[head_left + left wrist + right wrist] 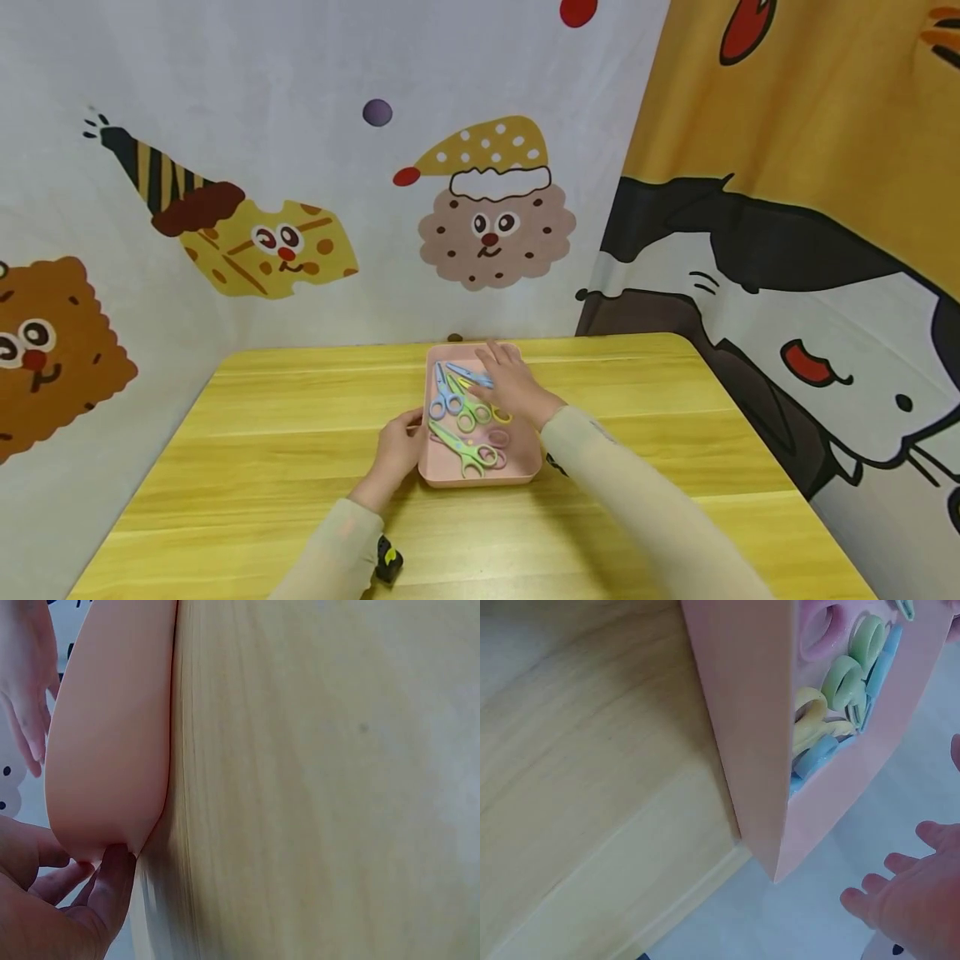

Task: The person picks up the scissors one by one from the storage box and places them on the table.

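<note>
A pink tray (pixel 480 482) stands on the table with several pairs of children's scissors inside. Blue scissors (pixel 447 402) lie toward its far left, with light green scissors (pixel 466 416) beside them. Nearer, another green pair (pixel 467 451) overlaps pink scissors (pixel 498 438). Yellow scissors (pixel 811 720) are partly hidden under my right hand in the head view. My left hand (pixel 398 450) grips the tray's left side, its fingers bent against the wall in the left wrist view. Over the tray's far right part, my right hand (pixel 516 386) hovers with fingers spread, holding nothing.
The wooden table (pixel 300 467) extends on both sides of the tray. Just behind its far edge hangs a white curtain (pixel 315 167) with cartoon prints, and a yellow printed cloth (pixel 675 108) hangs at the right.
</note>
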{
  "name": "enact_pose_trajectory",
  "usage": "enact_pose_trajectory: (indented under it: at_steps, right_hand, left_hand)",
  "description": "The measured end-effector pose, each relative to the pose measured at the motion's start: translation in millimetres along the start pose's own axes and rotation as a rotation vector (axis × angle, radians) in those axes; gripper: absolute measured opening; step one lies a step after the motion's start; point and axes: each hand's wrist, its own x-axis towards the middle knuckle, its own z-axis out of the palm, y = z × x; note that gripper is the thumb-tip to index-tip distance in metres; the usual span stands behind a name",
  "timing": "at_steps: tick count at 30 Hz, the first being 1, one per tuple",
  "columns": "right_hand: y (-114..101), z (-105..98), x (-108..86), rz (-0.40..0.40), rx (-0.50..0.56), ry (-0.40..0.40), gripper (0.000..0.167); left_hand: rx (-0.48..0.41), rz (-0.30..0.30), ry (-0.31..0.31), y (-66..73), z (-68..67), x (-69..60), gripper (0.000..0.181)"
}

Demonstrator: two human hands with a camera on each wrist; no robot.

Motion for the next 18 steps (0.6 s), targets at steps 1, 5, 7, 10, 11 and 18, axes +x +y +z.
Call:
enact_pose_trajectory:
  at_steps: [1,5,7,10,11,18]
  right_hand:
    - [0,2,1.6,-0.002,0.015,-0.004,0.074]
    - [0,7,7.2,-0.012,0.061,-0.022,0.073]
    - [1,10,8.9,-0.013,0.059,-0.037,0.072]
    - [2,14,10.9,-0.004,0.055,-0.06,0.071]
    - [2,15,11.4,0.0,0.062,-0.066,0.071]
    - [8,26,16.3,0.052,0.106,-0.094,0.071]
  left_hand:
    - [-0.003,-0.004,0.001,0.0,0.1,-0.2,0.036]
    - [-0.003,0.014,0.003,-0.7,0.6,-0.1,0.036]
    - [-0.007,0.021,0.005,-1.2,0.8,0.1,0.035]
    - [-0.012,0.014,0.004,-1.6,1.0,0.3,0.035]
    - [-0.012,0.01,0.003,-1.4,0.9,0.1,0.035]
    - [-0.01,0.003,0.0,0.0,0.1,-0.5,0.034]
